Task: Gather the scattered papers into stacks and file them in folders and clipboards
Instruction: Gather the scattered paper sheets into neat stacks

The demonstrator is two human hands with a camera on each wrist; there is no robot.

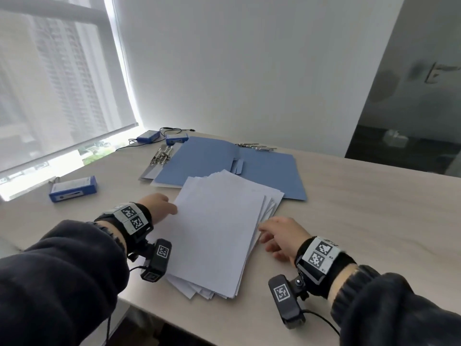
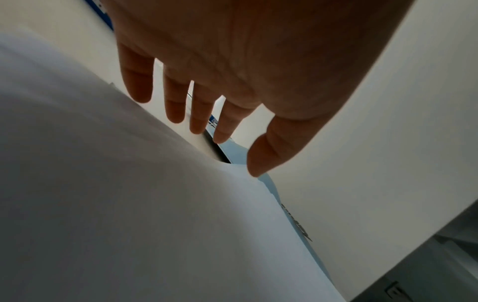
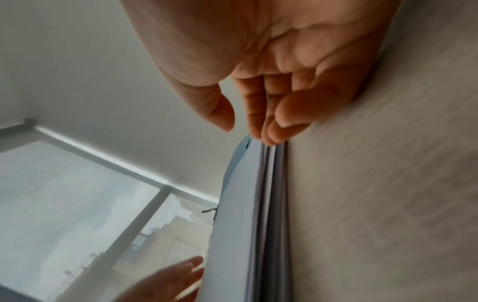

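While spread straight, both hands' fingers (image 2: 199, 114) against paper stack (image 1: 219, 228).

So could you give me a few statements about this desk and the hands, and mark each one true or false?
1. The paper stack lies between the left hand and the right hand. True.
2. The sheets are squared up neatly. False: their edges fan out unevenly.
3. A blue folder lies open behind the stack. True.
4. The right hand grips a pen. False: its fingers hold nothing and touch the stack's edge.
5. A blue box sits near the window. True.
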